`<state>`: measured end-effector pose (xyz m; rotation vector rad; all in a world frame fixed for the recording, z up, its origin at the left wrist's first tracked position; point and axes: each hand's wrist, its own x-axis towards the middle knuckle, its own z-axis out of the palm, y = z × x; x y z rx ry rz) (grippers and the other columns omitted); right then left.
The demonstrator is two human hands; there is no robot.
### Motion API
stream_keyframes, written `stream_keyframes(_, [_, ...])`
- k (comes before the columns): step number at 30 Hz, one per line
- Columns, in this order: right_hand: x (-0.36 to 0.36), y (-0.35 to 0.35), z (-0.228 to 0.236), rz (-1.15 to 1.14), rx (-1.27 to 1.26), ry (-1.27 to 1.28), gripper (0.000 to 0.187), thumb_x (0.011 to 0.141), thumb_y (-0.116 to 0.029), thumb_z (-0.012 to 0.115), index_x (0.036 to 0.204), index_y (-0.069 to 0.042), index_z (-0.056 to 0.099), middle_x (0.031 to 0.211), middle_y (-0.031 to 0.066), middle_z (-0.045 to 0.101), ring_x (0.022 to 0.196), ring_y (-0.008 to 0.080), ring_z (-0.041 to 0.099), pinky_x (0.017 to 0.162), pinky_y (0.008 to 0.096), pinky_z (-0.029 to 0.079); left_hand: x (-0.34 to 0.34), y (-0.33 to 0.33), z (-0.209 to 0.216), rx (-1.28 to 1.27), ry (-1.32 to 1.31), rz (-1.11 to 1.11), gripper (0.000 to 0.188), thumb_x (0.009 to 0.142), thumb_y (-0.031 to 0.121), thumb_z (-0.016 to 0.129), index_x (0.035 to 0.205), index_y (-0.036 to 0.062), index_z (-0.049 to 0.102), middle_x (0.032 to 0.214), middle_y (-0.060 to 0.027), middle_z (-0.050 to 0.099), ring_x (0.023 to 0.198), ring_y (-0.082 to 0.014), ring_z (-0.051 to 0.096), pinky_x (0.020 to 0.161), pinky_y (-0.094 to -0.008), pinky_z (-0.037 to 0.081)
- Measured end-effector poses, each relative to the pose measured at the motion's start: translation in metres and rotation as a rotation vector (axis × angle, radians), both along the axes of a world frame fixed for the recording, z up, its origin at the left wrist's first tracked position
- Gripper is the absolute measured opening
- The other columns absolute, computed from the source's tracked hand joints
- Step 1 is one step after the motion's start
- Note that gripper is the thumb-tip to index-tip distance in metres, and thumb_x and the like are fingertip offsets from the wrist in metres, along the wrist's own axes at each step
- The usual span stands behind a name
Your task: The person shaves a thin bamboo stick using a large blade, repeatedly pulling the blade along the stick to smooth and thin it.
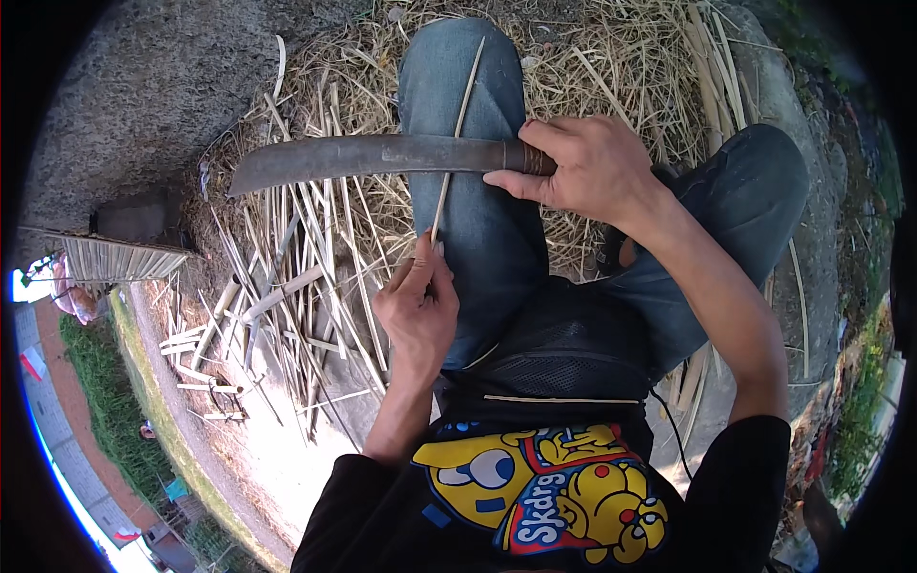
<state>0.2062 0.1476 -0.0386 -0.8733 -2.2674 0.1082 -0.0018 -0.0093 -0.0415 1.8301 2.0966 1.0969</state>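
Note:
My right hand (583, 164) is closed round the dark handle of a machete (368, 156). The long, dark blade points left across my jeans-covered knee and lies over a thin bamboo strip (466, 95). Lower down, my left hand (420, 291) pinches the near end of that strip between thumb and fingers. The strip runs up along my thigh, and its far end reaches past the blade near the knee. Whether the edge bites into the strip I cannot tell. Another thin strip (564, 399) lies across my lap, on the black mesh bag (573, 358).
Split bamboo pieces (287, 296) lie in a loose heap left of my leg. Curly shavings (611, 67) cover the ground ahead. Longer bamboo lengths (712, 76) lie at the far right. A rough grey surface (172, 95) is at the upper left, and a slatted panel (124, 260) stands below it.

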Motion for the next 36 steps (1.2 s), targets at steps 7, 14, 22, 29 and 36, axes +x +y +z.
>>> stream_keyframes(7, [0.008,0.027,0.020,-0.161,-0.311,0.046,0.060,0.088,-0.066,0.068,0.078,-0.006,0.069,0.048,0.0092,0.056,0.050,0.0296,0.066,0.047,0.0394,0.052,0.005,-0.001,0.002,0.018,0.036,0.006,0.027,0.091,-0.002,0.070,0.117,-0.0002,0.074,0.066,-0.0120,0.068,0.054,-0.0163,0.068,0.048,-0.0297,0.049])
stream_keyframes(14, [0.003,0.015,0.021,-0.114,-0.293,0.048,0.060,0.087,-0.067,0.068,0.080,-0.007,0.071,0.050,0.0098,0.059,0.052,0.0297,0.067,0.048,0.0399,0.053,0.003,-0.001,0.008,0.008,0.022,0.009,0.030,0.090,-0.002,0.071,0.119,0.0004,0.074,0.066,-0.0119,0.067,0.053,-0.0154,0.068,0.049,-0.0290,0.049])
stream_keyframes(22, [0.007,-0.001,0.006,-0.001,-0.155,-0.049,0.055,0.084,-0.060,0.076,0.081,-0.006,0.069,0.061,0.0084,0.064,0.056,0.0293,0.066,0.050,0.0398,0.051,0.000,-0.004,0.001,0.001,0.004,0.003,0.029,0.090,-0.002,0.070,0.119,0.0004,0.074,0.066,-0.0116,0.067,0.056,-0.0154,0.069,0.051,-0.0298,0.050])
stream_keyframes(29, [0.005,0.025,0.006,-0.099,0.043,0.012,0.060,0.086,-0.069,0.068,0.086,-0.010,0.074,0.055,0.0087,0.062,0.056,0.0289,0.069,0.051,0.0405,0.056,-0.007,0.014,0.006,0.055,0.116,-0.049,0.027,0.091,-0.002,0.069,0.118,-0.0017,0.074,0.062,-0.0101,0.064,0.050,-0.0162,0.064,0.046,-0.0309,0.045])
stream_keyframes(36, [0.082,0.119,0.030,-0.542,-0.367,0.176,0.068,0.094,-0.068,0.060,0.074,-0.005,0.071,0.053,0.0085,0.058,0.049,0.0251,0.060,0.049,0.0388,0.045,-0.020,-0.024,-0.011,0.124,0.022,-0.055,0.023,0.091,-0.005,0.067,0.113,-0.0076,0.073,0.066,-0.0145,0.068,0.055,-0.0165,0.068,0.051,-0.0286,0.049])
